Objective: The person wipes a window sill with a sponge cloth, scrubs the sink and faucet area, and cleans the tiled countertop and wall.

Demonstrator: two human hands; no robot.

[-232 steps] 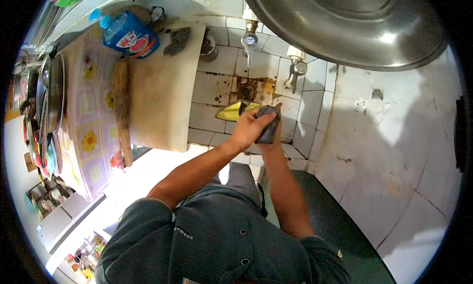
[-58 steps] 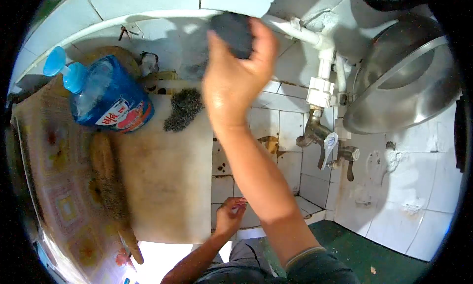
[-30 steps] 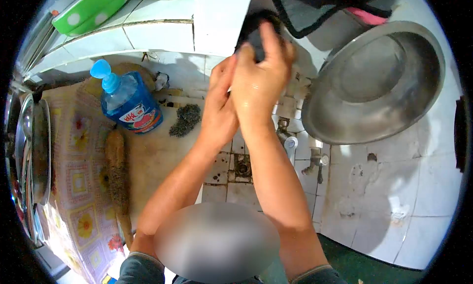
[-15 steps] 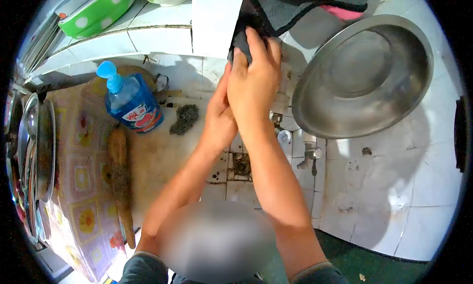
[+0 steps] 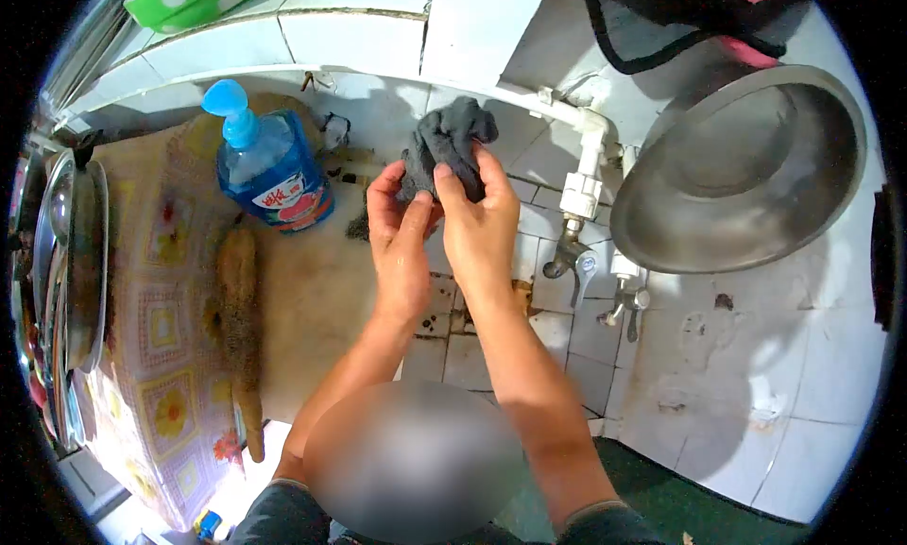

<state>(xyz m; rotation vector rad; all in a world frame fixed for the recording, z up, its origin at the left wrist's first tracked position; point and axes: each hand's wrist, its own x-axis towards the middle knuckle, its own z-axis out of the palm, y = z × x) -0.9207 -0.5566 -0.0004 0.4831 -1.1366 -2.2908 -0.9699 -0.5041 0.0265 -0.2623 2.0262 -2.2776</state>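
A crumpled dark grey cloth is held in both hands above the tiled area. My left hand grips its lower left side with thumb and fingers. Pressed against its lower right side are the fingers of my right hand. To the left of the hands stands a blue soap bottle with a pump top. Partly hidden behind my left hand lies a dark scouring pad. Right of my right hand is a metal tap on a white pipe.
A large metal basin leans at the right, with a second tap below it. A black-edged grey and pink cloth hangs above. On the left are a patterned cloth, stacked metal pans and a long brown brush.
Both hands have come down and away from the hanging cloth at the top, with the grey cloth now fully visible between them. The view has shifted, showing more of the tap and white pipe.
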